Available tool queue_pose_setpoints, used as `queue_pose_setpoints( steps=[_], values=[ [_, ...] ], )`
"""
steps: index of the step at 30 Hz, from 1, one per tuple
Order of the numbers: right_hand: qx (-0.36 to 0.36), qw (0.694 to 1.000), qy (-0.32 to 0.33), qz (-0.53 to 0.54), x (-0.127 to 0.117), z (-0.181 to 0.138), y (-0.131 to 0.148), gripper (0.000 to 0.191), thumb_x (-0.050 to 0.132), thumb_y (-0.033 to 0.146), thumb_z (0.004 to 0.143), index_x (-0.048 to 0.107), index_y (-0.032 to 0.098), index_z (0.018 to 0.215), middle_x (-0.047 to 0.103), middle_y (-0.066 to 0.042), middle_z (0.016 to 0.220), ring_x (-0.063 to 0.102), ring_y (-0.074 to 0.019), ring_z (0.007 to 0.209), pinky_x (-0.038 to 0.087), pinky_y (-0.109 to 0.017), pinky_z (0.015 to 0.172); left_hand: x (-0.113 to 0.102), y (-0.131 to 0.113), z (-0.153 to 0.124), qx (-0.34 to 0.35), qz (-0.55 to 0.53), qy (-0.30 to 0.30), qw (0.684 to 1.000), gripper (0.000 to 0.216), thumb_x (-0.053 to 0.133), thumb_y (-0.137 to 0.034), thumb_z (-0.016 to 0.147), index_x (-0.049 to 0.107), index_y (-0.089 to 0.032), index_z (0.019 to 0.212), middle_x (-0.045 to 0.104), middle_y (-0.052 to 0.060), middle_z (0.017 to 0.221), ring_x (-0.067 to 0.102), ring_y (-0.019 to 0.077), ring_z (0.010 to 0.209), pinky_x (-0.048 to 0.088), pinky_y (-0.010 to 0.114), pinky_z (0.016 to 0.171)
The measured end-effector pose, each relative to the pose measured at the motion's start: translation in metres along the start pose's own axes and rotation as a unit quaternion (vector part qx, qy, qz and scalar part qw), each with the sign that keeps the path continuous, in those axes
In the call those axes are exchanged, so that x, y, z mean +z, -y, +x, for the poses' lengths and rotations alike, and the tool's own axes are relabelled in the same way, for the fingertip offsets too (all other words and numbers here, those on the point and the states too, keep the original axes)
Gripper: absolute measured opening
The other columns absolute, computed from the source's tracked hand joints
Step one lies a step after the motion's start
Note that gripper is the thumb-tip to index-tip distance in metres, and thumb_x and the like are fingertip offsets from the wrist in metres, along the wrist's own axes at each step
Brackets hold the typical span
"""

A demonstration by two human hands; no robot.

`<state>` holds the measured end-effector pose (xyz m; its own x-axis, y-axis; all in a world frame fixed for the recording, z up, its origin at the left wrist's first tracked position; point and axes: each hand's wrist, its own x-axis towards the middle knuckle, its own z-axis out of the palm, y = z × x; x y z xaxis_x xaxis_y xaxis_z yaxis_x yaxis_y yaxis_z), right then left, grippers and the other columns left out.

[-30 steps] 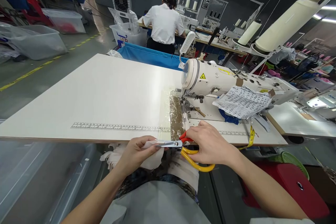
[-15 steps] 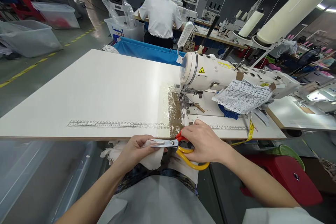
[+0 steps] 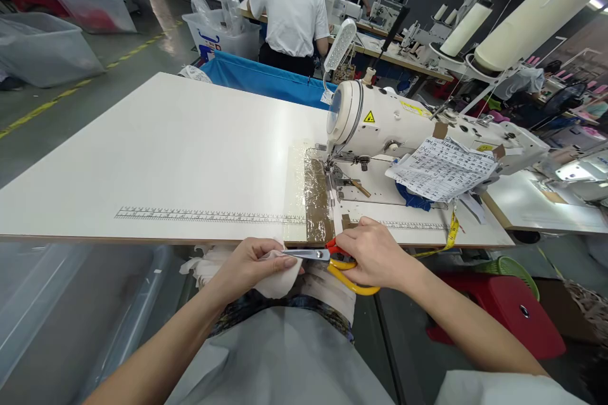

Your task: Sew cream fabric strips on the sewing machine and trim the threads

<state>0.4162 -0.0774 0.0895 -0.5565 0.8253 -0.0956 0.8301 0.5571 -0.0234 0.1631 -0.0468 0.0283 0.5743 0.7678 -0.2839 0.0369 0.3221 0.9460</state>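
A garment sewing workshop, on a factory floor

An industrial sewing machine (image 3: 403, 130) sits on a wide white table (image 3: 166, 152) with a ruler strip (image 3: 209, 216) printed along its near edge; large cones of thread (image 3: 541, 9) stand on a rack beside it, and a yellow tape measure (image 3: 451, 234) hangs off the table; ahead, a person in a white shirt (image 3: 289, 9) sits at another bench with more machines (image 3: 418, 38) in a row; clear plastic bins (image 3: 42, 54) stand along the concrete floor, which carries a yellow line (image 3: 57, 98); a blue cloth trough (image 3: 266, 82) hangs behind the table, and a red stool (image 3: 503, 323) stands near on the right.
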Motion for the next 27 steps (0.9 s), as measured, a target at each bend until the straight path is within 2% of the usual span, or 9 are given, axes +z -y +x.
queue_pose_setpoints(
  steps=[7,11,15,19,21,24,27],
  values=[
    [0.012,0.999,0.018,0.023,-0.002,0.005,0.005,0.028,0.056,0.046,0.083,0.055,0.019,0.078,0.059,-0.001,0.069,0.047,-0.0138,0.062,0.025,-0.031,0.07,0.001,-0.001,0.003,-0.014,-0.009,0.033,0.999,0.034,0.077,-0.048,0.071,0.079,-0.015,0.077,0.071,0.007,0.072,0.058,0.016,0.061,0.043,0.021,0.053],
    [0.001,1.0,0.006,0.029,0.002,0.012,0.007,0.028,0.056,0.045,0.083,0.054,0.019,0.076,0.056,0.001,0.066,0.042,-0.0121,0.057,0.025,-0.031,0.069,0.002,0.002,0.002,-0.035,-0.017,0.026,0.999,0.039,0.079,-0.051,0.068,0.077,-0.013,0.078,0.071,0.007,0.07,0.061,0.0189,0.064,0.047,0.024,0.057],
    [0.001,1.0,-0.015,0.014,0.01,0.014,0.005,0.027,0.057,0.043,0.083,0.052,0.019,0.072,0.055,0.002,0.063,0.038,-0.0112,0.055,0.025,-0.03,0.068,0.0,0.004,0.002,-0.043,-0.038,0.042,0.997,0.038,0.079,-0.05,0.07,0.078,-0.014,0.08,0.074,0.009,0.078,0.064,0.02,0.067,0.05,0.026,0.06],
    [0.002,1.0,-0.004,0.02,0.017,0.01,0.004,0.026,0.055,0.037,0.084,0.048,0.019,0.067,0.052,0.003,0.059,0.031,-0.0102,0.051,0.025,-0.03,0.065,0.0,0.004,0.002,-0.04,-0.037,0.052,0.997,0.032,0.078,-0.048,0.074,0.078,-0.016,0.079,0.075,0.008,0.079,0.064,0.0182,0.067,0.049,0.024,0.06],
    [0.011,0.998,0.005,0.059,0.018,0.008,0.006,0.029,0.056,0.037,0.084,0.044,0.02,0.064,0.048,0.004,0.057,0.028,-0.0096,0.05,0.026,-0.029,0.064,0.001,0.002,0.003,-0.051,-0.038,0.049,0.997,0.034,0.078,-0.049,0.072,0.078,-0.016,0.079,0.075,0.009,0.079,0.065,0.0197,0.068,0.051,0.026,0.06],
    [0.058,0.984,0.014,0.17,0.017,0.002,0.0,0.041,0.055,0.048,0.086,0.037,0.021,0.062,0.042,0.006,0.055,0.031,-0.0098,0.051,0.026,-0.026,0.059,0.002,0.0,0.005,-0.066,-0.031,0.037,0.997,0.037,0.079,-0.051,0.069,0.077,-0.015,0.076,0.074,0.01,0.077,0.066,0.0212,0.067,0.051,0.027,0.059],
    [0.182,0.96,0.002,0.211,0.017,-0.01,-0.026,0.045,0.053,0.059,0.086,0.039,0.022,0.065,0.046,0.005,0.059,0.04,-0.0111,0.055,0.026,-0.023,0.054,0.003,0.002,0.004,-0.036,0.026,0.032,0.998,0.038,0.075,-0.053,0.073,0.076,-0.016,0.076,0.074,0.009,0.078,0.065,0.0207,0.069,0.05,0.025,0.059]
  ],
)
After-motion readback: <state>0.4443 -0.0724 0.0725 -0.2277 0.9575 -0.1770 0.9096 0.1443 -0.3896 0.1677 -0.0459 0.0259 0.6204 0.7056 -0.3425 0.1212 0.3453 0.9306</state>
